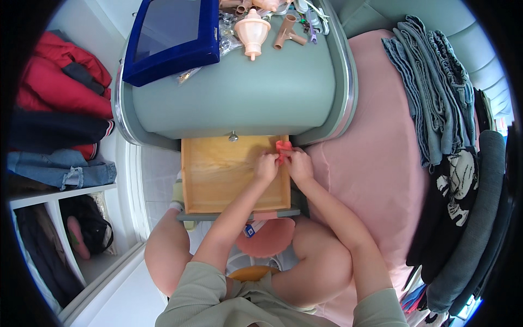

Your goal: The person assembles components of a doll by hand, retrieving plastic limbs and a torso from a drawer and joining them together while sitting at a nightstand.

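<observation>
A small bright red-pink item (pixel 283 146), soft-looking and too small to name, is pinched between my two hands. My left hand (pixel 267 166) grips its left side with bent fingers, and my right hand (pixel 299 165) has hold of its right side. Both hands are over the far right corner of a pulled-out wooden drawer (pixel 229 174), close to its right wall. The fingers partly hide the item.
Above the drawer stands a grey-green nightstand (pixel 234 103) with a blue velvet box (pixel 210 54), a peach plastic pot-shaped piece (pixel 252 34) and a brown pipe fitting (pixel 285 31). A pink bed (pixel 359 147) with folded jeans (pixel 430 92) lies right; clothes shelves (pixel 65 196) left; a pink basin (pixel 267 238) below.
</observation>
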Available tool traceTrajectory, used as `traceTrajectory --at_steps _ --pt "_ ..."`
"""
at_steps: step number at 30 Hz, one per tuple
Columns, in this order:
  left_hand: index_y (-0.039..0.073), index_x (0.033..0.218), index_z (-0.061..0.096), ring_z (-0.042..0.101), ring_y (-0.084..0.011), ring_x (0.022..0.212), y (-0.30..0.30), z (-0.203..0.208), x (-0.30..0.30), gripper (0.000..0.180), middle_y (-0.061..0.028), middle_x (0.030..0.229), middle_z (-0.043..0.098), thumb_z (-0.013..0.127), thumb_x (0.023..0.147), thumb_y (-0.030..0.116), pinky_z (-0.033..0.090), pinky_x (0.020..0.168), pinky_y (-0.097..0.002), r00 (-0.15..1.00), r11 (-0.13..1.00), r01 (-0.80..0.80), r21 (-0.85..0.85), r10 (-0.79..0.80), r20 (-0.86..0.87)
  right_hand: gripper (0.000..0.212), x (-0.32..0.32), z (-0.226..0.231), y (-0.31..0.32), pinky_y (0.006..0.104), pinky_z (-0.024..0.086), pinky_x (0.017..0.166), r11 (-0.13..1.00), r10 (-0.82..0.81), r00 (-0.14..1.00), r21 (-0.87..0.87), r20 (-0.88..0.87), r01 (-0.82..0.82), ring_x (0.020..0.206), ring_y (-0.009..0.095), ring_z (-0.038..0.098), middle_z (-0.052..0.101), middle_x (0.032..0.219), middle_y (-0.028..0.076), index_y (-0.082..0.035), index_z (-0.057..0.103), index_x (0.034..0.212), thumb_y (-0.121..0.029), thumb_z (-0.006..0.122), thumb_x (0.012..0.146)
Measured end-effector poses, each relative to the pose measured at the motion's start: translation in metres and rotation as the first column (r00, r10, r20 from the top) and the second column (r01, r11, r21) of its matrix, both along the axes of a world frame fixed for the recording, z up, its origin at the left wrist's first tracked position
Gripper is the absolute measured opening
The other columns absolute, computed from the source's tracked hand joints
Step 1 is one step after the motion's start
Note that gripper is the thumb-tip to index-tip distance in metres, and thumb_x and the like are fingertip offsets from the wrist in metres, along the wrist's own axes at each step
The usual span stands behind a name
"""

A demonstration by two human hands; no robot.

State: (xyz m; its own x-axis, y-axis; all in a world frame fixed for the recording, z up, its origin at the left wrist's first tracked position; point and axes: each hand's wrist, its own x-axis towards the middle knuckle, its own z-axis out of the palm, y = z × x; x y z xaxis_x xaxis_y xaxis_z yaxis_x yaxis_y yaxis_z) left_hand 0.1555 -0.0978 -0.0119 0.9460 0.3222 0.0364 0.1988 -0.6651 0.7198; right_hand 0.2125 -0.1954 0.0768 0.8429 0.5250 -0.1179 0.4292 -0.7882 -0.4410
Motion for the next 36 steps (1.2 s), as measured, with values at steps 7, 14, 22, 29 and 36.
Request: traceTrajectory --at_steps 7,14,22,29,36 --pt "0.012 0.079 0.067 0.059 -0.0308 0.076 -0.011 0.007 -0.032 0.012 -0.0138 0.076 0.062 0.061 0.069 0.015 0.047 0.069 -0.0406 0.972 0.99 0.044 -0.135 -0.073 -0.222 0.009 -0.012 0.006 -0.007 0.0389 0.05 0.068 0.947 0.165 0.981 -0.261 -0.1 -0.186 0.075 0.03 0.061 0.062 0.078 0.016 -0.011 0.067 0.07 -0.012 0.064 0.062" --pt "0.011 0.083 0.067 0.061 -0.0296 0.077 -0.012 0.01 -0.054 0.015 -0.0158 0.082 0.062 0.06 0.07 0.014 0.047 0.068 -0.0386 0.851 0.913 0.293 -0.283 -0.384 -0.358 0.009 -0.026 0.019 -0.015 0.0365 0.05 0.072 0.865 0.234 0.918 -0.362 -0.321 -0.347 0.077 0.027 0.062 0.063 0.074 0.013 -0.012 0.068 0.07 -0.013 0.064 0.062" --pt "0.008 0.087 0.065 0.06 -0.0309 0.082 -0.012 0.023 -0.075 0.019 -0.017 0.085 0.062 0.057 0.071 0.012 0.047 0.071 -0.0384 0.776 0.82 0.475 -0.32 -0.561 -0.286 0.023 -0.044 0.038 -0.021 0.0354 0.049 0.075 0.719 0.292 0.818 -0.45 -0.496 -0.53 0.083 0.026 0.061 0.064 0.089 0.012 -0.016 0.069 0.083 -0.024 0.066 0.061" --pt "0.003 0.085 0.061 0.06 -0.0278 0.076 0.02 0.104 -0.061 0.019 -0.0159 0.078 0.062 0.049 0.073 0.011 0.045 0.067 -0.0377 0.702 0.816 0.496 -0.296 -0.578 -0.416 0.036 -0.032 0.096 -0.013 0.0348 0.048 0.071 0.773 0.414 0.766 -0.254 -0.492 -0.581 0.079 0.025 0.061 0.064 0.086 0.014 -0.008 0.065 0.094 -0.028 0.065 0.064" --pt "0.0 0.084 0.059 0.054 -0.0109 0.072 0.111 0.186 -0.113 0.02 -0.0028 0.075 0.058 0.05 0.08 0.018 0.044 0.064 -0.0273 0.748 0.718 0.371 -0.589 -0.607 -0.268 0.034 -0.067 0.147 0.013 0.0221 0.044 0.07 0.908 0.408 0.438 0.309 -0.801 -0.282 0.08 0.008 0.054 0.059 0.092 0.004 0.002 0.052 0.11 -0.012 0.055 0.079"
